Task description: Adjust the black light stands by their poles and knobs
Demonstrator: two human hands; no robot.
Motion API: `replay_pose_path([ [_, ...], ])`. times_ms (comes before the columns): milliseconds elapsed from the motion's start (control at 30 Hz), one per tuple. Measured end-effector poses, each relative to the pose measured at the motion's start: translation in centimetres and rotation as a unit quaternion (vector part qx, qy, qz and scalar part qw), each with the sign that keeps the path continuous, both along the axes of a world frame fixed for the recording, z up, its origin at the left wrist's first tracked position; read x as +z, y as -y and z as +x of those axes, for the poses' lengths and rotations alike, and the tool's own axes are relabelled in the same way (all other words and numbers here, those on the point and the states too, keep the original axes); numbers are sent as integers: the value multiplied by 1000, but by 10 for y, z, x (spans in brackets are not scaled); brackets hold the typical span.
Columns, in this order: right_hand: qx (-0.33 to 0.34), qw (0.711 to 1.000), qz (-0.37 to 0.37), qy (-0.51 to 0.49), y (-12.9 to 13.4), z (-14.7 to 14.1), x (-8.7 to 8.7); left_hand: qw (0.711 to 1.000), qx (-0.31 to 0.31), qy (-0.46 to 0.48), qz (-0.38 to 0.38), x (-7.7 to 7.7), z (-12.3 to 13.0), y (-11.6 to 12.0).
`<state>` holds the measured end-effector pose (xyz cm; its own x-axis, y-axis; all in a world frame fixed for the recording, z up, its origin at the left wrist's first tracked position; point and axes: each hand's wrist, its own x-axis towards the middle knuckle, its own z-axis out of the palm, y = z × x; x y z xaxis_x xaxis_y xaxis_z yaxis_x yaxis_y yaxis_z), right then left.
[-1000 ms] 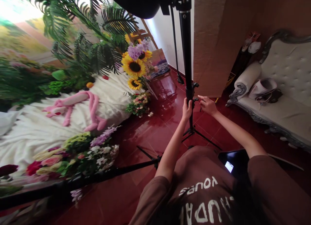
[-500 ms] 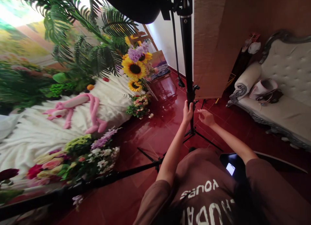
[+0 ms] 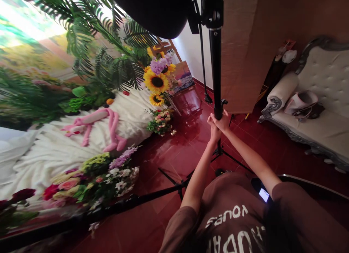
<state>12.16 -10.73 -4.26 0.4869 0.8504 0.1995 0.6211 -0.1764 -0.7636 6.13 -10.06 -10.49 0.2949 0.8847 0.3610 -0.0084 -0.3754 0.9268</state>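
A black light stand [image 3: 216,71] rises upright in front of me, its tripod legs spread on the red floor. My left hand [image 3: 215,128] is wrapped round its pole below the knob. Against the same part of the pole, from the right, my right hand [image 3: 224,121] is closed, close above and touching my left hand. Over both hands hangs a large black lamp head [image 3: 158,12], cut off by the top edge. A black cable [image 3: 203,63] runs down beside the pole.
A second black pole [image 3: 131,201] slants across the lower left. Flowers [image 3: 109,176] and a pink plush toy [image 3: 95,116] lie on white cloth [image 3: 54,147]. Sunflowers [image 3: 156,81] stand near a painting [image 3: 183,76]. At right is a tufted sofa [image 3: 327,78] holding a bag [image 3: 304,102].
My right hand has moved left and closed on the pole, where it was apart from it before. The view has shifted, so the surroundings appear slightly lower and farther right.
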Motion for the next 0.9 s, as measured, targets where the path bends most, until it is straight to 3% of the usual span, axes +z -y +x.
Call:
replay_pose_path([
  [133, 30, 996, 40, -70, -4, -3, 20, 1000, -15, 8, -4, 0, -1, 2],
  [267, 29, 986, 107, -128, -16, -1, 53, 1000, 4, 27, -9, 4, -2, 7],
  [433, 75, 973, 175, -134, -35, 6, 91, 999, 6, 9, -41, 9, -2, 10],
  [567, 106, 972, 168, -125, -33, 10, 106, 999, 17, 19, -43, 9, 1, 10],
  [667, 138, 976, 139, -96, -15, 20, 105, 998, 27, 28, -39, 6, 4, 9],
  [733, 172, 976, 115, -67, 5, 31, 94, 998, 31, 31, -39, 4, 5, 8],
  [900, 227, 971, 76, 14, 59, 63, 33, 998, 12, 50, -26, 2, 6, 7],
])
